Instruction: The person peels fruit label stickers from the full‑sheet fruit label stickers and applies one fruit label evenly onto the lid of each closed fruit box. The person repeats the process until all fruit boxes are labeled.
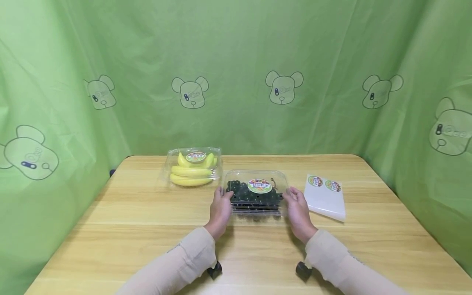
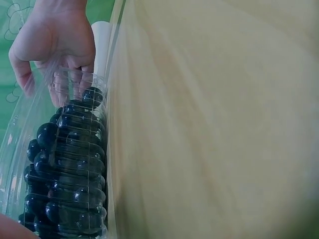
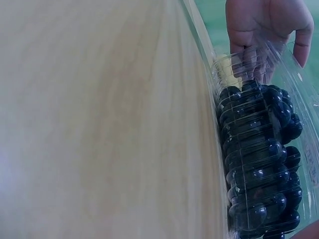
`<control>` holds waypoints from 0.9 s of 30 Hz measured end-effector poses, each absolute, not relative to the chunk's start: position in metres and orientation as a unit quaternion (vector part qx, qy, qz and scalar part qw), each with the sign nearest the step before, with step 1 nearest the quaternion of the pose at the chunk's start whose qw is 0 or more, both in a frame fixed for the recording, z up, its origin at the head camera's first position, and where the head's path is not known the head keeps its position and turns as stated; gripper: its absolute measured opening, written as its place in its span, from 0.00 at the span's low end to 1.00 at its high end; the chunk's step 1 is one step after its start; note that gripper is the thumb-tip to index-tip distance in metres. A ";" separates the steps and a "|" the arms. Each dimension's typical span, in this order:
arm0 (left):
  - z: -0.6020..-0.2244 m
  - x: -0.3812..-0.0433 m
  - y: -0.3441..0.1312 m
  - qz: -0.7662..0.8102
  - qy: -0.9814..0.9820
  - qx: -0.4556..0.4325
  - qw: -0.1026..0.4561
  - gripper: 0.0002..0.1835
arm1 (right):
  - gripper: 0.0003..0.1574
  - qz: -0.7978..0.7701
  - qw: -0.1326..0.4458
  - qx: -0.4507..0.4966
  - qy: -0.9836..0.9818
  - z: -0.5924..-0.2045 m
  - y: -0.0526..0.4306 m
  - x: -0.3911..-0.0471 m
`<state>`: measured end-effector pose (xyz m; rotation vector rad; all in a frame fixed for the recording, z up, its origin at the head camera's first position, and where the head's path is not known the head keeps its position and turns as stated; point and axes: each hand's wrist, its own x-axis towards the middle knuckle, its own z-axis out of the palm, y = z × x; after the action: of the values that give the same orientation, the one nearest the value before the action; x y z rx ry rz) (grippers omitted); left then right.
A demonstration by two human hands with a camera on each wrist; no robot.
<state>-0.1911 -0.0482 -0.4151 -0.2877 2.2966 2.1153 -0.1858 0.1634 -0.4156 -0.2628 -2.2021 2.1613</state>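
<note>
A clear plastic clamshell box (image 1: 236,175) of dark grapes (image 1: 241,192) is in the middle of the table, a round colourful label (image 1: 259,186) on its lid. My left hand (image 1: 220,209) grips its left side, thumb along the near lid edge. On the opposite side my right hand (image 1: 299,211) holds it the same way. In the left wrist view the right hand (image 2: 57,45) shows at the box's far end, fingers behind the clear wall. Likewise the left hand (image 3: 266,25) appears at the far end in the right wrist view. The lid lies over the grapes.
Behind and left stands another clear box of bananas (image 1: 191,172), also labelled. To the right lies a white sticker sheet (image 1: 324,200) with two round labels at its top and a curled near edge. Green curtains (image 1: 236,123) enclose the wooden table (image 1: 147,237) at the back and sides.
</note>
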 end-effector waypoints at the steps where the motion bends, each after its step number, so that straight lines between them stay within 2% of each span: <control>1: -0.415 -0.191 -0.048 0.676 0.731 -0.090 0.003 0.35 | 0.39 0.698 0.023 -0.084 -0.711 -0.416 0.163 -0.186; 19: -0.410 -0.196 -0.047 0.691 0.718 -0.081 0.007 0.36 | 0.38 0.690 0.028 -0.081 -0.719 -0.415 0.167 -0.193; 27: -0.404 -0.203 -0.045 0.686 0.723 -0.084 -0.007 0.35 | 0.38 0.676 0.033 -0.079 -0.732 -0.409 0.168 -0.200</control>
<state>-0.2033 -0.0455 -0.4042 -0.2650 2.2807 2.1655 -0.2001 0.1676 -0.4092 -0.2421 -2.2519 2.0814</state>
